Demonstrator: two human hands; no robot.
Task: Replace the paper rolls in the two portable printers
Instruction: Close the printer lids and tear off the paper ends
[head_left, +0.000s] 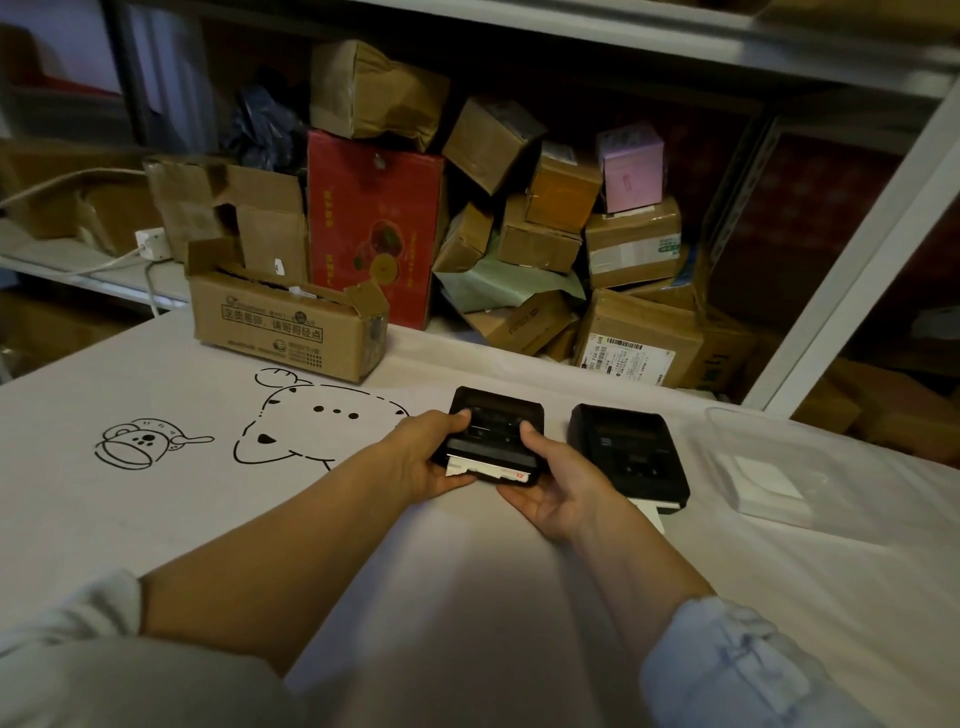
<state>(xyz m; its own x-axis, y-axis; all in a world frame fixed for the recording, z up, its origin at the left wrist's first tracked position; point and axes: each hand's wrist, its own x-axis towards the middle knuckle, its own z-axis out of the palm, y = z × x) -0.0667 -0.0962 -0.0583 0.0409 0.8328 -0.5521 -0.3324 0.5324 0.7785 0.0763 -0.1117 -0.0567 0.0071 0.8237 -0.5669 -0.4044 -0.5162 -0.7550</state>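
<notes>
Currently, held item: a small black plastic portable printer (494, 435) is gripped between both hands, just above or on the pale cloth-covered table (260, 519); which of the two cannot be told.
Paper: a torn white strip (485, 472) is seen sticking out of its near edge.
Second unit: a matching black portable printer (627, 451) is set just beside it to the right, flat on the table, with white paper at its near edge.
Left hand (421, 457): wrapped around the printer's left side, thumb laid on the top face, fingers tucked beneath.
Right hand (550, 483): cupped under the right near corner, thumb pressed on the top.
Supplies: a clear plastic tray (769, 467) with a white pad inside is seen well to the right; whether it is spare paper cannot be told.
Risk, cover: the lid is judged to be shut; thumbs pushing off the latch could be wasted effort or could strain the hinge.
Risk, strip: the loose paper could be torn further and a scrap left jammed in the slot.
Risk, grip: the printer could slip and knock the neighbouring unit.
</notes>
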